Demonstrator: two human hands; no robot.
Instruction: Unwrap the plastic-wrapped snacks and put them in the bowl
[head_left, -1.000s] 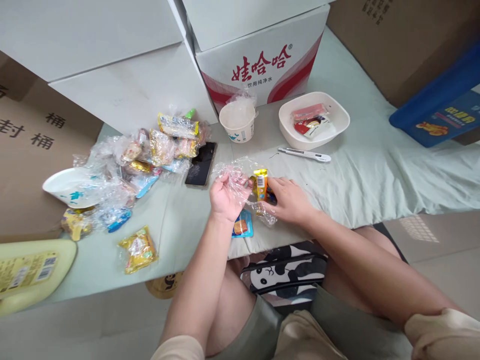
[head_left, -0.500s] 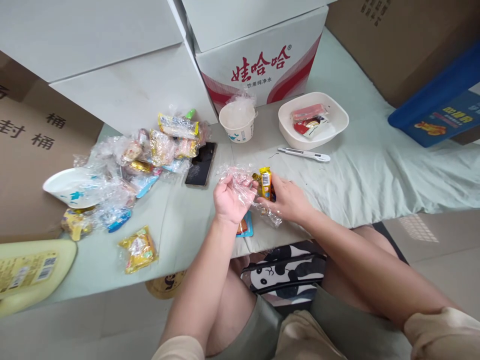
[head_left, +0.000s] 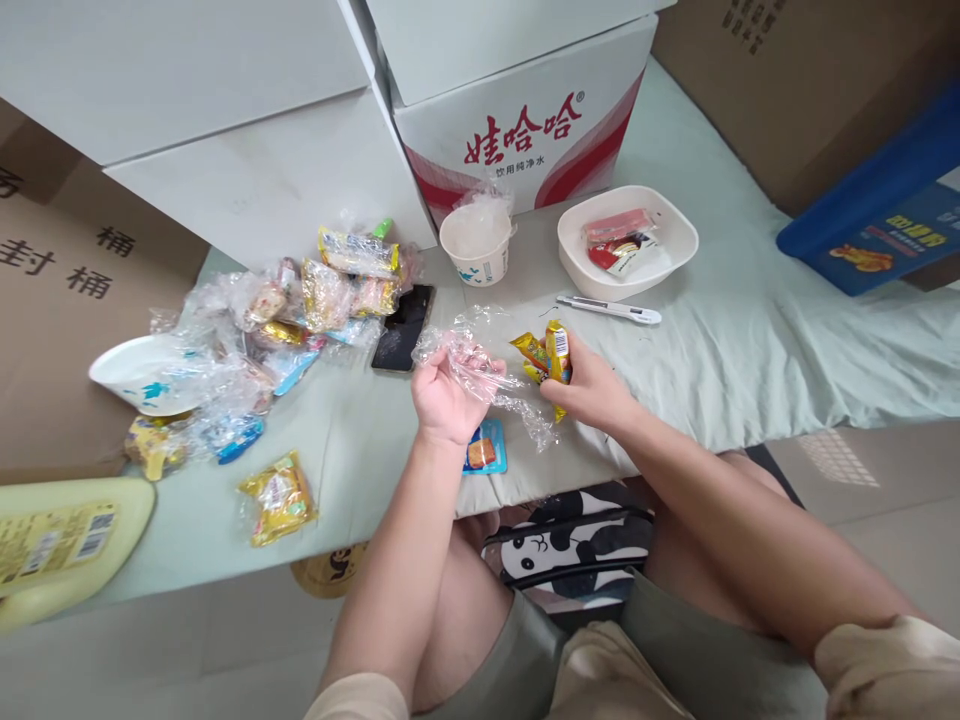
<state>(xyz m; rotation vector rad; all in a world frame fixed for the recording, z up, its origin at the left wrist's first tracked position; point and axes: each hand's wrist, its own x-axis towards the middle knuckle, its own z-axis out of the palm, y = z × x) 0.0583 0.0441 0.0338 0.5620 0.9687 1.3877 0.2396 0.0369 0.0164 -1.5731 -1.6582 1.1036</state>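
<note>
My left hand [head_left: 452, 397] is closed on a crumpled clear plastic wrapper [head_left: 517, 395], which trails out to the right. Yellow snack packets [head_left: 559, 352] are gripped in my right hand [head_left: 596, 388], apart from the wrapper. Beneath my left hand a blue snack packet [head_left: 487, 448] lies on the pale green cloth [head_left: 352, 455], partly covered by the hand. A black phone [head_left: 403, 330] rests just beyond my left hand. Farther off stands a paper cup [head_left: 475, 262] with clear plastic in it.
Wrapped snacks [head_left: 330, 290] are heaped at left beside a tipped white cup [head_left: 150, 375]. A yellow packet [head_left: 279, 498] lies nearer. A white utility knife [head_left: 611, 310] lies before a white bowl [head_left: 630, 275] holding packets. Boxes [head_left: 525, 130] stand behind.
My right hand has drawn the yellow packets out of the clear wrapper, up and to the right. My left hand has shifted slightly left with the wrapper, uncovering more of the blue packet.
</note>
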